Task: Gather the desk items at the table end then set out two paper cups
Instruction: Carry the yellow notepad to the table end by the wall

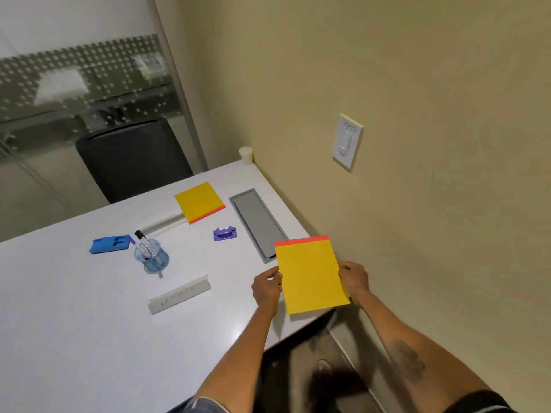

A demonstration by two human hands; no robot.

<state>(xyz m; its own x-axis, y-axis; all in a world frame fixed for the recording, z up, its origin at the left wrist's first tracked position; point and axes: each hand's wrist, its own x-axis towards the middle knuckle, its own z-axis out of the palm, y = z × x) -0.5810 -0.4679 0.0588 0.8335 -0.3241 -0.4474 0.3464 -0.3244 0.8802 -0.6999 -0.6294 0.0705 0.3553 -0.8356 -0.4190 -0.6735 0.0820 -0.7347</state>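
- The gathering step is judged to be in hand: a yellow pad (310,275) is pinched at its side edges by the left hand (267,286) and the right hand (353,277), over the near corner of the table (74,323).
- A second yellow pad (199,205), a blue block (108,244), a purple clip (225,234) and a name card (179,295) are spread on the table.
- Two pens (143,244) are kept in a clear cup (150,257).
- A paper cup (245,155) is seen at the far corner; its inside cannot be seen.
- Next, the held pad probably has to be laid flat at the table end.

Yellow pad (311,277), held by both side edges over the near table (74,323) corner; paper cup (245,155) stood at the far corner.
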